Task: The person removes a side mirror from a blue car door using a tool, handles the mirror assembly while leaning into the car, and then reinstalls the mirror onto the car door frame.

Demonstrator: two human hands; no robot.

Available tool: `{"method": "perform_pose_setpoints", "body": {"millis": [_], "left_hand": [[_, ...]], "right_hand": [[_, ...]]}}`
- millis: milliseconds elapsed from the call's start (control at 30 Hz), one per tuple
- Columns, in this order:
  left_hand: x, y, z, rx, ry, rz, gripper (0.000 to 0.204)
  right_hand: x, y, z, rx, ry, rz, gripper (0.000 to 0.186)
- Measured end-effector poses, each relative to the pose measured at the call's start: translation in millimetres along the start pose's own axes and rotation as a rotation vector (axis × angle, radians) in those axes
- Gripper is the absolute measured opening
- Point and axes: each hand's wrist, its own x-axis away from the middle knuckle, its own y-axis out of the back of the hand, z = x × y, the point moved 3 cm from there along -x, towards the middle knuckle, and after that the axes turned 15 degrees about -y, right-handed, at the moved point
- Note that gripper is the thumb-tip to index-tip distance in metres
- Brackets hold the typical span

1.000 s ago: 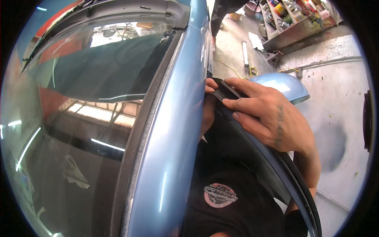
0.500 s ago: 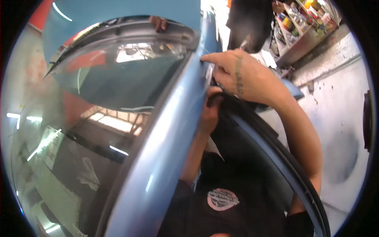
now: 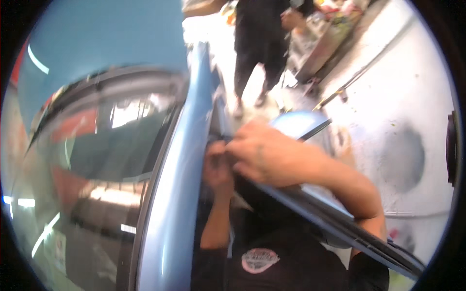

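Observation:
I stand between a blue car's windshield pillar [image 3: 177,189] and its opened door, whose window frame [image 3: 347,220] has a black rubber edge. Just right of the pillar, at the door's front upper corner, both my hands are close together. My left hand [image 3: 218,167] is held up with its fingers bent, blurred, around something dark. Beside it, my right hand [image 3: 267,155] reaches across over the door frame, its fingers curled toward the left hand. Whatever lies between the fingers is too blurred to name.
A windshield [image 3: 107,169] full of reflections fills the left, below a raised blue hood [image 3: 121,34]. The blue side mirror [image 3: 298,123] sticks out beyond my right hand. Farther off stands a person in dark clothes [image 3: 262,43], by a cluttered shelf [image 3: 330,43].
My right hand has come off the pillar, its pointing finger now curled, and sits next to my left hand. The door frame stands farther out to the right. The view has shifted.

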Motion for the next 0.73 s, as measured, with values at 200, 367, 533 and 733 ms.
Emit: {"method": "perform_pose_setpoints", "body": {"millis": [200,367,533,733], "left_hand": [[-1,14,26,-0.108,0.067,-0.081,0.02],[-3,17,32,-0.355,0.069,-0.068,0.021],[-9,16,27,-0.452,0.015,0.021,0.026],[-9,15,30,-0.408,0.001,0.033,0.03]], "right_hand": [[-64,-28,2,0.183,-0.01,-0.074,0.014],[-70,-37,7,0.159,0.1,-0.191,0.014],[-78,-44,1,0.085,0.191,-0.239,0.015],[-74,-46,-2,0.094,0.148,-0.24,0.015]]}}
